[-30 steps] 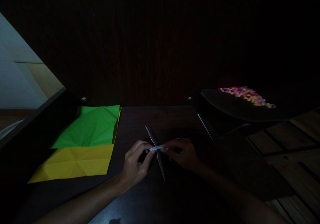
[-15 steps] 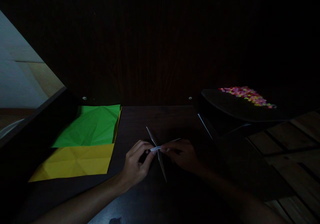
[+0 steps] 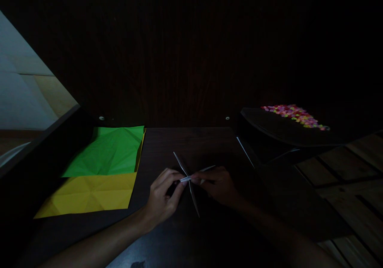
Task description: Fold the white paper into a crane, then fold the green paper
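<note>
A folded piece of white paper [image 3: 194, 199] is held just above the dark tabletop, its thin pointed flaps sticking out to the far left, the near side and the right. My left hand [image 3: 164, 192] pinches the middle of it between thumb and fingers. From the other side my right hand [image 3: 220, 184] pinches the same middle part, its fingertips close to those of the left. Shadow hides some of the right hand's fingers. Left of my hands lie a creased green sheet of paper [image 3: 109, 150] and, partly under it, a creased yellow sheet [image 3: 89, 192].
A dark upright panel [image 3: 179, 60] rises behind the tabletop [image 3: 167, 236]. At left runs a raised dark edge [image 3: 44, 140]. To the right, a dark surface [image 3: 269, 126] bears a heap of small pink, red and yellow pieces [image 3: 296, 114]. Wooden slats [image 3: 344, 168] show below it.
Both hands stay almost in place on the folded paper. Its far and right flaps have shifted very slightly to the left, and more of the right flap shows.
</note>
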`<state>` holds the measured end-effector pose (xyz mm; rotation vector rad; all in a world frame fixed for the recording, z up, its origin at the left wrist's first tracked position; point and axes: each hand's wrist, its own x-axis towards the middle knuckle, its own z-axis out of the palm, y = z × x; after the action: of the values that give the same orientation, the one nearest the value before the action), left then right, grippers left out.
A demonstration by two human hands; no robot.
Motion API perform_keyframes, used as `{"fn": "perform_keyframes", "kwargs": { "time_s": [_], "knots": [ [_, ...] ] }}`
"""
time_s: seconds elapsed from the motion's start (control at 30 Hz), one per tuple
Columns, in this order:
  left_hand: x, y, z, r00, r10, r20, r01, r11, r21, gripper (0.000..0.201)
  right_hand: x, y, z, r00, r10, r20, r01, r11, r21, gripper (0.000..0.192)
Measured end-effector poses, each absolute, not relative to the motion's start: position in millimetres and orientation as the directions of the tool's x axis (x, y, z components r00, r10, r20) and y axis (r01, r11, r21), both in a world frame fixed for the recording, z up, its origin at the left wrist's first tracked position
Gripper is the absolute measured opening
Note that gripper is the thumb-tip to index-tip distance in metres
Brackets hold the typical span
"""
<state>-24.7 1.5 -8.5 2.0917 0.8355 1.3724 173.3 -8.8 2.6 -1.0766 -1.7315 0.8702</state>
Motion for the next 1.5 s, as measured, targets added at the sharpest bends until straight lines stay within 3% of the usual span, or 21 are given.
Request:
{"fn": "perform_keyframes", "kwargs": {
  "time_s": [0.1, 0.33, 0.63, 0.87, 1.0, 1.2, 1.37, 1.5],
  "knots": [
    [-25.4, 1.0, -8.4, 0.323, 0.703, 0.633, 0.213, -0.706, 0.675, 0.012, 174.0, -8.3, 7.7, -0.284, 0.914, 0.289, 0.28, 0.367, -0.887, 0.019],
    [-25.0, 1.9, -9.7, 0.295, 0.716, 0.633, 0.235, -0.697, 0.678, 0.01, 177.6, -6.5, 5.3, -0.239, 0.927, 0.29, 0.234, 0.345, -0.909, 0.017],
    [-25.0, 4.3, -11.6, 0.255, 0.751, 0.609, 0.263, -0.66, 0.704, 0.01, 191.3, 1.7, 10.9, -0.119, 0.915, 0.384, 0.343, 0.401, -0.849, 0.02],
    [-24.0, 4.8, -11.2, 0.254, 0.753, 0.607, 0.267, -0.658, 0.704, 0.01, 197.5, 3.4, 12.5, -0.187, 0.913, 0.364, 0.347, 0.408, -0.845, 0.023],
    [-23.6, 4.6, -9.2, 0.231, 0.772, 0.592, 0.266, -0.636, 0.725, 0.01, 199.5, 3.4, 15.3, -0.118, 0.938, 0.325, 0.338, 0.346, -0.876, 0.043],
    [-24.1, 5.1, -9.0, 0.181, 0.811, 0.557, 0.246, -0.585, 0.773, 0.006, 191.9, 7.2, 10.2, 0.014, 0.928, 0.372, 0.173, 0.364, -0.915, 0.065],
    [-25.1, 6.6, -9.7, 0.168, 0.884, 0.435, 0.242, -0.465, 0.852, 0.005, 183.6, 9.9, 1.6, -0.076, 0.945, 0.319, 0.126, 0.326, -0.937, 0.036],
    [-24.2, 7.1, -8.2, 0.235, 0.903, 0.36, 0.173, -0.403, 0.899, 0.004, 180.4, 6.8, 2.3, -0.129, 0.938, 0.322, 0.132, 0.338, -0.932, 0.027]
  ]
}}
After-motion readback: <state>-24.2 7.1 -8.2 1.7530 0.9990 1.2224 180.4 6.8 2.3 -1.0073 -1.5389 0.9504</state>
